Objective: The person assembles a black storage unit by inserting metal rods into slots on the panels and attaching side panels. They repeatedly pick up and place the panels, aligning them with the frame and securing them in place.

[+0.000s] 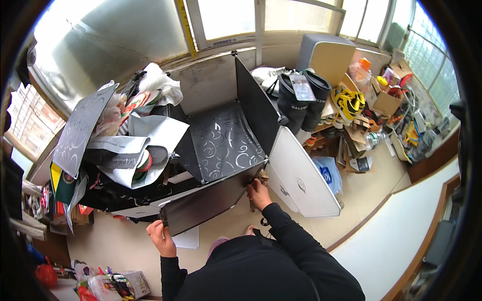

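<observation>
Between my two hands runs the front panel [213,203], a dark plastic sheet whose long axis slants from low on my left up to my right, along the front edge of the black swirl-patterned cube shelf [223,143]. My left hand [161,237] is closed on the panel's lower left corner; my right hand [258,193] pinches its right end where it meets the shelf's corner beside the white door panel [304,178]. Both hands hold an end, so neither is nearer.

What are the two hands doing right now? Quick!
Left hand: closed on the left end of the black panel.
Right hand: gripping the panel's right end.
</observation>
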Tool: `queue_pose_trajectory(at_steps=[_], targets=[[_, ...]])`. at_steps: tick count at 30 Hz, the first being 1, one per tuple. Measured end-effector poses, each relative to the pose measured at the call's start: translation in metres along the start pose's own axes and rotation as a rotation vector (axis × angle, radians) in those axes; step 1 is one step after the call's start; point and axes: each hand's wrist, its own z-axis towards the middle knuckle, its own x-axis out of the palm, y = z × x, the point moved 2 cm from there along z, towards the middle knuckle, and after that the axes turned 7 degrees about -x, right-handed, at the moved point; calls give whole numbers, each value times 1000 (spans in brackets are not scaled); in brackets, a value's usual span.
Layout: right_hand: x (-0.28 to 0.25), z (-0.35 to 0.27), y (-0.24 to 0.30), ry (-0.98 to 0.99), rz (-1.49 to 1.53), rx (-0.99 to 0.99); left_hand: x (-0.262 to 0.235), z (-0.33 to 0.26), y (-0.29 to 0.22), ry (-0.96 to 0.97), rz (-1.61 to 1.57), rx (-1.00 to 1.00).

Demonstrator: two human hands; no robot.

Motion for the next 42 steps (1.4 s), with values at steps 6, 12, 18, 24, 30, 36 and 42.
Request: queue_pose_trajectory(at_steps=[6, 12, 18, 24, 30, 36, 42], targets=[[54, -34, -26, 233, 102, 53, -35, -10, 23, -52, -333, -202], [97, -76, -62, 429, -669, 49, -88, -37, 55, -45, -124, -174], [80, -116, -115, 439, -885, 50, -143, -80, 96, -41, 87, -232], [35, -166, -201, 810, -778, 282, -189, -112, 119, -74, 141, -286], [24, -192, -204, 691, -689, 748, -208, -140, 122, -110, 142, -336], [52, -197, -203, 337, -983, 509, -223, -162, 120, -153, 144, -350], [49, -188, -186, 132, -1010, 211, -233, -180, 119, -173, 149, -376]])
